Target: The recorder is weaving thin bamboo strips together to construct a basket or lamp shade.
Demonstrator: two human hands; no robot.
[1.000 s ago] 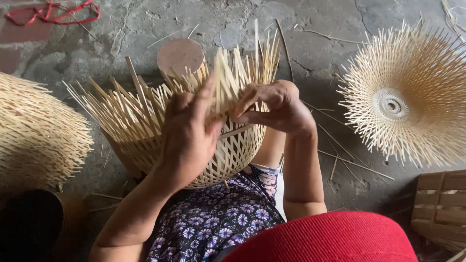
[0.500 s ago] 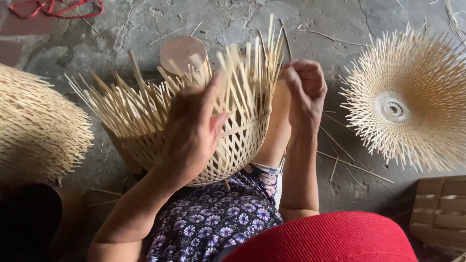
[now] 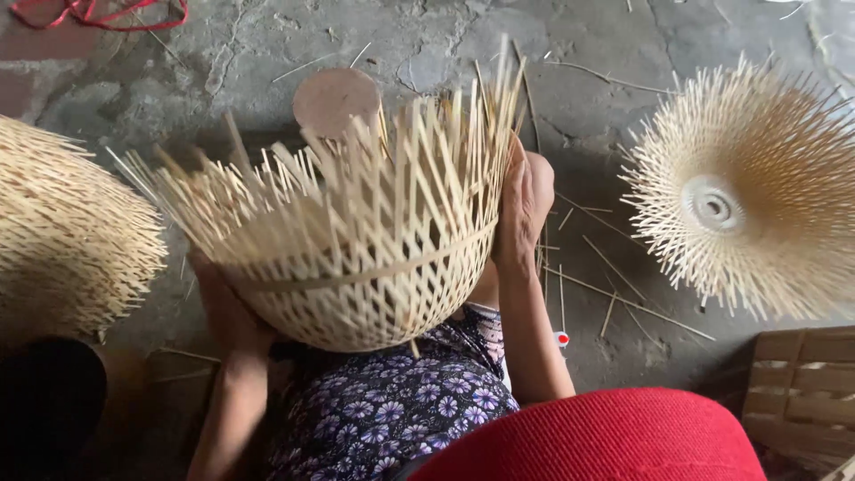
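A half-woven bamboo basket [image 3: 356, 258] with loose strip ends sticking up rests on my lap, tilted so its open lattice side faces me. My left hand [image 3: 227, 316] holds it from beneath at the lower left; most of that hand is hidden behind the rim. My right hand [image 3: 524, 209] presses flat against the basket's right side, fingers pointing up along the strips. A round wooden block [image 3: 337, 100] shows behind the basket's top edge.
A finished spiky bamboo shade [image 3: 757, 191] lies on the concrete floor at right. Another woven piece [image 3: 62, 232] lies at left. Loose bamboo slivers [image 3: 614, 285] scatter the floor. A wooden crate [image 3: 802, 392] sits lower right, red cord [image 3: 98, 12] at top left.
My left hand has slid from the top of the basket down under its left side. My right hand moved from the strip tips to the basket's right wall, and the basket turned toward me.
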